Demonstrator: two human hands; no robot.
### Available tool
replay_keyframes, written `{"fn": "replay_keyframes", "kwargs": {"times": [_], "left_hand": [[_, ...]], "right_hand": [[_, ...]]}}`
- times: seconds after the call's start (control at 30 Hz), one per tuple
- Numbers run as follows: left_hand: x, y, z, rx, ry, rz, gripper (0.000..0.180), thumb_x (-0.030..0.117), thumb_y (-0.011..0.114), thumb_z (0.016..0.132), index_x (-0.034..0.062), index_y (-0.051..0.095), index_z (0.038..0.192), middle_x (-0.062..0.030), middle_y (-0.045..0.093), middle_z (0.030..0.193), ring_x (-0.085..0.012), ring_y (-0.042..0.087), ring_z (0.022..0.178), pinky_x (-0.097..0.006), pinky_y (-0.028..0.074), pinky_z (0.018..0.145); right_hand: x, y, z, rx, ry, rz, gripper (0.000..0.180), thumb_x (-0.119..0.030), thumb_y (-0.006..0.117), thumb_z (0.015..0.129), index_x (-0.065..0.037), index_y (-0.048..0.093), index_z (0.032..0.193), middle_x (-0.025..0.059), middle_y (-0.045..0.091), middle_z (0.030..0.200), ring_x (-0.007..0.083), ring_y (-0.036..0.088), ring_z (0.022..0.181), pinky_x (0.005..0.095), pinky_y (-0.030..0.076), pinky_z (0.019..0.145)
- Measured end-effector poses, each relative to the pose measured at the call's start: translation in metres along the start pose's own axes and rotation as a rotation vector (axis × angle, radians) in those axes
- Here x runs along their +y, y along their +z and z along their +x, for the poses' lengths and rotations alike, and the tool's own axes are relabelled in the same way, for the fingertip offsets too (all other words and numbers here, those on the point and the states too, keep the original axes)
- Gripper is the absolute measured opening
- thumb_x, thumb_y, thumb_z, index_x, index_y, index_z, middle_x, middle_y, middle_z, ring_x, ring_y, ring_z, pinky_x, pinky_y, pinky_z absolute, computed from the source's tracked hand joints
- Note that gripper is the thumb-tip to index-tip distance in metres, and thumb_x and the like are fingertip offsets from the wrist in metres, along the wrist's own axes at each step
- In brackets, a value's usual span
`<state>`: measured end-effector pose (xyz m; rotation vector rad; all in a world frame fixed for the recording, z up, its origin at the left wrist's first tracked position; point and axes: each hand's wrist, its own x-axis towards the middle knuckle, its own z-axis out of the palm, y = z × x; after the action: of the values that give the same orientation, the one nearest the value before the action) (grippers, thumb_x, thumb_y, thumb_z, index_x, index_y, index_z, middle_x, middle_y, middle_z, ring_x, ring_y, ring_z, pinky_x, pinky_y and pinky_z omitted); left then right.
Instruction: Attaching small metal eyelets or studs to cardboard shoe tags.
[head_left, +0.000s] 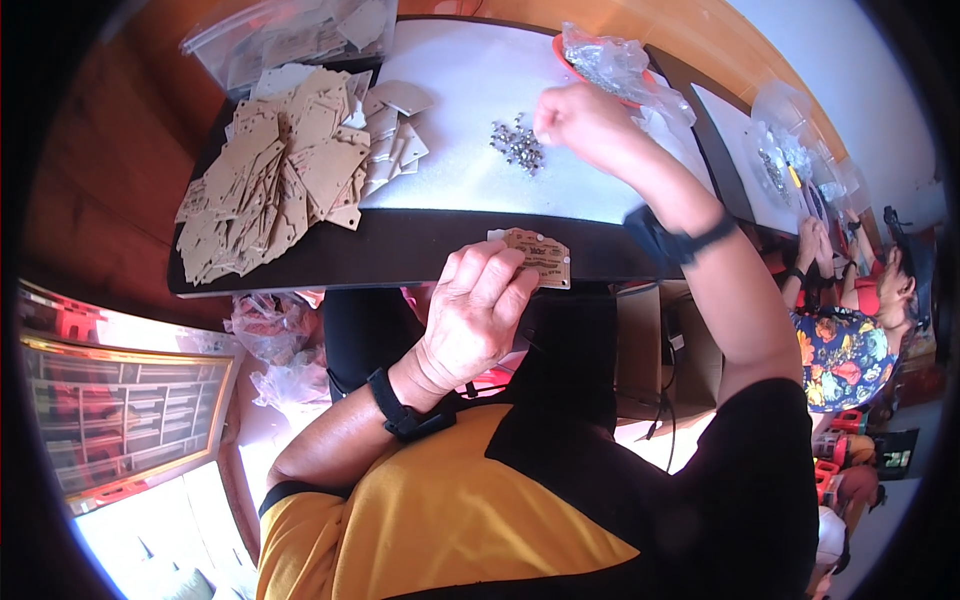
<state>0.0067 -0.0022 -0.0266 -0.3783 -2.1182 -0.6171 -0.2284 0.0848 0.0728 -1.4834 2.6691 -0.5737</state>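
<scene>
My left hand (478,305) grips a small tan cut-out panel (540,256) at the near edge of the dark table (400,250), fingers curled over its left end. My right hand (580,120) hovers closed over a small heap of metal screws (518,145) on the white mat (470,110); whether it pinches a screw I cannot tell. A big pile of the same tan panels (275,175) lies at the table's left.
A red bowl with a clear plastic bag (615,65) stands beyond my right hand. A clear bag of panels (290,40) lies at the far left. Another person (850,320) works at a neighbouring table on the right. A compartment box (120,410) sits at lower left.
</scene>
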Motion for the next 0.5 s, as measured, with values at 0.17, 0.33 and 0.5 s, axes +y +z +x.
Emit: {"fn": "replay_keyframes", "kwargs": {"times": [0.17, 0.33, 0.5], "left_hand": [[0.006, -0.005, 0.000, -0.007, -0.004, 0.072, 0.034, 0.007, 0.069, 0.065, -0.0004, 0.068, 0.098, -0.0137, 0.059, 0.107, -0.0307, 0.059, 0.099, -0.043, 0.049, 0.084], [-0.001, -0.002, -0.010, -0.012, 0.077, -0.018, 0.045, 0.006, 0.076, 0.062, 0.0033, 0.067, 0.106, -0.0109, 0.061, 0.107, -0.0308, 0.060, 0.099, -0.043, 0.048, 0.084], [0.000, -0.002, -0.010, -0.010, 0.053, -0.035, 0.043, 0.007, 0.076, 0.063, 0.0038, 0.068, 0.105, -0.0096, 0.062, 0.107, -0.0292, 0.061, 0.101, -0.041, 0.049, 0.085]], "right_hand": [[-0.050, -0.001, -0.067, -0.311, 0.201, 0.613, 0.004, 0.000, 0.072, 0.080, -0.004, 0.072, 0.080, -0.0011, 0.064, 0.069, 0.0047, 0.056, 0.059, 0.0206, 0.041, 0.048], [-0.056, 0.019, -0.069, -0.337, 0.257, 0.628, 0.003, 0.003, 0.072, 0.078, -0.001, 0.071, 0.079, 0.0011, 0.065, 0.067, 0.0065, 0.052, 0.054, 0.0228, 0.040, 0.047], [-0.051, 0.020, -0.065, -0.367, 0.298, 0.678, 0.003, 0.004, 0.072, 0.078, 0.000, 0.071, 0.078, 0.0021, 0.064, 0.066, 0.0076, 0.052, 0.051, 0.0233, 0.040, 0.047]]}}
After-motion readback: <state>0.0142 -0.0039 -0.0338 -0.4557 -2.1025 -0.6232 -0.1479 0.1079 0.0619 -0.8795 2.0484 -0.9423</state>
